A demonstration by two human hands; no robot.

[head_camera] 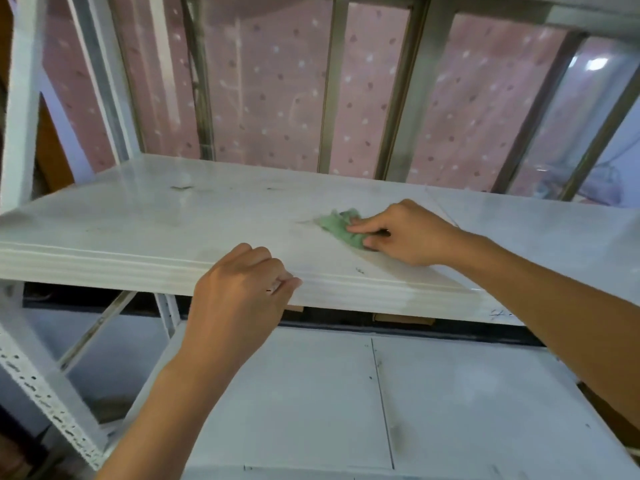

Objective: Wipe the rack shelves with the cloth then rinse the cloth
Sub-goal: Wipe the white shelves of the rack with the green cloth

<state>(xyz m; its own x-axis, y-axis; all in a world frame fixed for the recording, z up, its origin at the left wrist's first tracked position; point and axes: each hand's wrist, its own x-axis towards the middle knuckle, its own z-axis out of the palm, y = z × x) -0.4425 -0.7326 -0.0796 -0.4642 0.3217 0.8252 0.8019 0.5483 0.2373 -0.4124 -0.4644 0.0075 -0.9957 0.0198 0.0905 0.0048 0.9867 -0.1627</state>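
Observation:
A white rack shelf (173, 216) runs across the middle of the view, with smudges and small dark marks on its surface. My right hand (405, 233) presses a crumpled green cloth (341, 226) flat onto this shelf, right of centre. My left hand (239, 289) grips the shelf's front edge, fingers curled over the lip, thumb at the rim. A lower white shelf (450, 403) lies beneath, with a seam line and a few grey smudges.
White perforated uprights (20, 116) and a slanted brace (93, 334) frame the rack on the left. Behind the rack stands a window with metal bars (329, 98) and a pink dotted curtain (270, 81). An upper shelf edge (588, 19) shows at top right.

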